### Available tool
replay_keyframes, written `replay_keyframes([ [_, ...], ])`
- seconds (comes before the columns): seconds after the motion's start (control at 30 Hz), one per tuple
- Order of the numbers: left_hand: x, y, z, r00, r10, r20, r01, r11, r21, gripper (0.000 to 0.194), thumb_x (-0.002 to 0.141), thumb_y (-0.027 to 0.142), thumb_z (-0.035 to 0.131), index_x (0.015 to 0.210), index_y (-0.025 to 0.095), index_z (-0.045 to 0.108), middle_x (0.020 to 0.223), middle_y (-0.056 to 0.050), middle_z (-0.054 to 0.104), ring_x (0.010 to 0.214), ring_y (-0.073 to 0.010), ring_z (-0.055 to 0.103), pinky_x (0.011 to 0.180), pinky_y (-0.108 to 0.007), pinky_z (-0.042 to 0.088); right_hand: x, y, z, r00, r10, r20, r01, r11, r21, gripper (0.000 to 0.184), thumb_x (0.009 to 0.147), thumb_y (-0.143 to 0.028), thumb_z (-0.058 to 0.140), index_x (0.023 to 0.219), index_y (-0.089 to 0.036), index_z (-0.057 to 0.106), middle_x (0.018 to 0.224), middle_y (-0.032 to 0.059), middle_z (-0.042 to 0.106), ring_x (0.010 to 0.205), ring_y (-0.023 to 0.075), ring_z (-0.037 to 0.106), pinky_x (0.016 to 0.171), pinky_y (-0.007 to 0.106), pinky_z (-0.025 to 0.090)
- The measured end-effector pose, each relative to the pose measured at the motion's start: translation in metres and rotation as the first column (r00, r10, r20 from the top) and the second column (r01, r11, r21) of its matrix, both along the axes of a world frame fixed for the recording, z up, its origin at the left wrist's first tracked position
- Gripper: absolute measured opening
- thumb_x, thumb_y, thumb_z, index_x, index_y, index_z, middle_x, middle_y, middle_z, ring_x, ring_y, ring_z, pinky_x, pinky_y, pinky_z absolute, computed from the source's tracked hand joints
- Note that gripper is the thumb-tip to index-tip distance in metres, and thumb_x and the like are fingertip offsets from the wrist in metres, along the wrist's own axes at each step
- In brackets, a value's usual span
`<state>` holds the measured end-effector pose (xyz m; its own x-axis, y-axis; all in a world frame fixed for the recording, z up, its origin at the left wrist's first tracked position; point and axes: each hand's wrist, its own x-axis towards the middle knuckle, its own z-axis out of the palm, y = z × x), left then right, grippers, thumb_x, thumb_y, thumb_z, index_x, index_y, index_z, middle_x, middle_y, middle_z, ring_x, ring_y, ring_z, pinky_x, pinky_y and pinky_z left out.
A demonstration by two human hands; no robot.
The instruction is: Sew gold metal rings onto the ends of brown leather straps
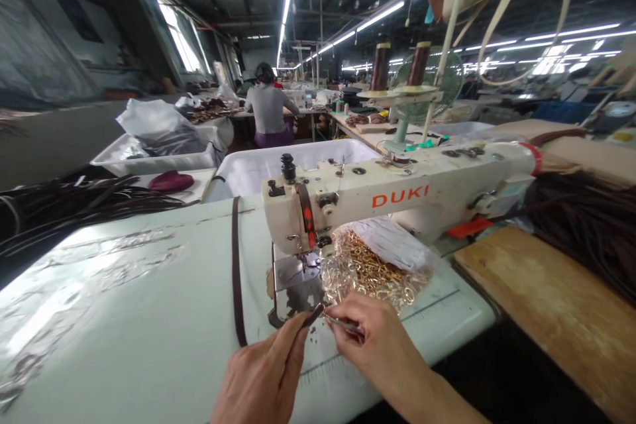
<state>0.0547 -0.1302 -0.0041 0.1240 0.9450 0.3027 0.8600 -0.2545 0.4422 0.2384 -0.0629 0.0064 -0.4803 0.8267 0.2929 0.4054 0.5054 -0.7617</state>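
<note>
My left hand (271,371) is closed, pinching the end of a dark brown strap (314,315) between thumb and fingers. Just beside it, my right hand (372,334) is closed around a slim silver metal tool (345,326), perhaps thread snips; most of it is hidden in the palm. The tool's tip is close to the strap's end, and I cannot tell if they touch. Both hands are in front of the needle area of a white sewing machine (348,202). Behind my right hand is a clear plastic bag of gold-coloured metal clasps (368,265). Another dark brown strap (237,271) lies lengthwise to the left.
The machine stands on a pale green table (149,318). A wooden board (551,305) adjoins it on the right, near a heap of dark straps (586,225). White bins (298,154) stand behind. Two thread cones (381,69) rise over the machine. A person (269,109) sits further off.
</note>
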Motion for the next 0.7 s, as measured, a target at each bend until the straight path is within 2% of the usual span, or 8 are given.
replay_keyframes([
  [0.1,-0.001,-0.003,0.002,0.997,0.012,-0.082,-0.007,0.998,0.066,0.026,0.099,0.027,0.037,0.123,0.025,0.046,0.080,0.004,0.071,0.059,-0.0141,0.068,0.053,-0.021,0.048,-0.005,-0.006,0.003,1.000,-0.026,-0.010,0.026,0.998,0.054,0.024,0.071,-0.002,0.055,0.083,-0.017,0.069,0.072,0.0001,0.059,0.062,0.0122,0.055,0.059,0.023,0.042],
  [0.27,0.001,-0.009,0.009,0.980,0.024,-0.197,0.001,0.992,0.126,0.030,0.096,0.018,0.036,0.125,0.023,0.041,0.074,0.004,0.068,0.052,-0.0148,0.065,0.048,-0.024,0.044,-0.011,-0.019,-0.001,0.998,-0.046,-0.031,0.050,0.989,0.139,0.027,0.072,0.000,0.049,0.084,-0.017,0.065,0.071,0.0005,0.055,0.060,0.0127,0.052,0.055,0.023,0.042],
  [0.47,0.002,-0.013,0.014,0.957,0.067,-0.281,-0.076,0.997,-0.021,0.026,0.093,0.013,0.030,0.113,0.021,0.045,0.066,0.004,0.066,0.049,-0.0180,0.065,0.043,-0.026,0.036,-0.018,-0.027,-0.010,0.997,-0.057,0.044,0.034,0.916,0.400,0.029,0.088,-0.007,0.037,0.105,-0.012,0.060,0.080,0.0075,0.057,0.066,0.0167,0.058,0.056,0.026,0.048],
  [0.6,-0.001,-0.015,0.017,0.949,0.054,-0.309,-0.089,0.991,-0.098,0.027,0.089,0.010,0.032,0.108,0.021,0.047,0.064,0.004,0.065,0.053,-0.0208,0.067,0.046,-0.027,0.035,-0.020,-0.030,-0.013,0.998,-0.044,0.043,0.022,0.907,0.421,0.031,0.088,-0.006,0.033,0.108,-0.013,0.056,0.076,0.0055,0.055,0.059,0.0156,0.054,0.051,0.025,0.046],
  [0.7,-0.002,-0.015,0.021,0.957,0.001,-0.289,-0.057,0.981,-0.186,0.036,0.082,0.006,0.035,0.113,0.021,0.045,0.069,0.003,0.067,0.057,-0.0209,0.067,0.047,-0.027,0.034,-0.018,-0.035,-0.020,0.999,-0.001,0.052,-0.021,0.900,0.435,0.037,0.087,-0.007,0.033,0.119,-0.014,0.050,0.089,0.0090,0.059,0.065,0.0162,0.058,0.055,0.026,0.047],
])
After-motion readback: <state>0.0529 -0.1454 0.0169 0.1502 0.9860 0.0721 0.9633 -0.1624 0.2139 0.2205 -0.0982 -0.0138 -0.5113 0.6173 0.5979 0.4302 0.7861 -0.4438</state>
